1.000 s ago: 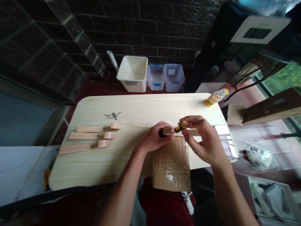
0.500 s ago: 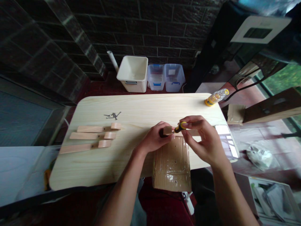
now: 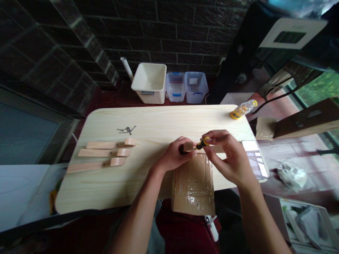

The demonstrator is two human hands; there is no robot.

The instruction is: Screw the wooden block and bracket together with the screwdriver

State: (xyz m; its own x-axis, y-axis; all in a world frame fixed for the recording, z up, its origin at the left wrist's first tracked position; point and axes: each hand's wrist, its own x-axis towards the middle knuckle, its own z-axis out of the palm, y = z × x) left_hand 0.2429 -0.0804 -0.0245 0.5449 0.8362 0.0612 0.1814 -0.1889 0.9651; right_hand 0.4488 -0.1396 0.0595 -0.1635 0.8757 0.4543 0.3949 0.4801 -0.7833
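My left hand (image 3: 174, 155) is closed around a small wooden piece (image 3: 188, 146) at the top of the cardboard (image 3: 192, 183). My right hand (image 3: 227, 153) grips a yellow and black screwdriver (image 3: 203, 142) between thumb and fingers. The screwdriver slants down to the left, its tip at the wooden piece near my left fingertips. A flat wooden strip (image 3: 217, 149) shows behind my right fingers. How the tip meets the wood is too small to make out. The taped cardboard hangs over the table's front edge.
Three wooden strips with curved blocks (image 3: 120, 152) lie at the left of the table (image 3: 148, 120), below a pile of screws (image 3: 128, 130). A clear bottle-shaped case (image 3: 243, 109) stands back right; a phone-like slab (image 3: 255, 158) lies at the right edge. Bins (image 3: 149, 79) stand behind.
Almost nothing differs. Both hands keep their places, with the screwdriver still held against the wooden piece; the view has shifted very slightly.
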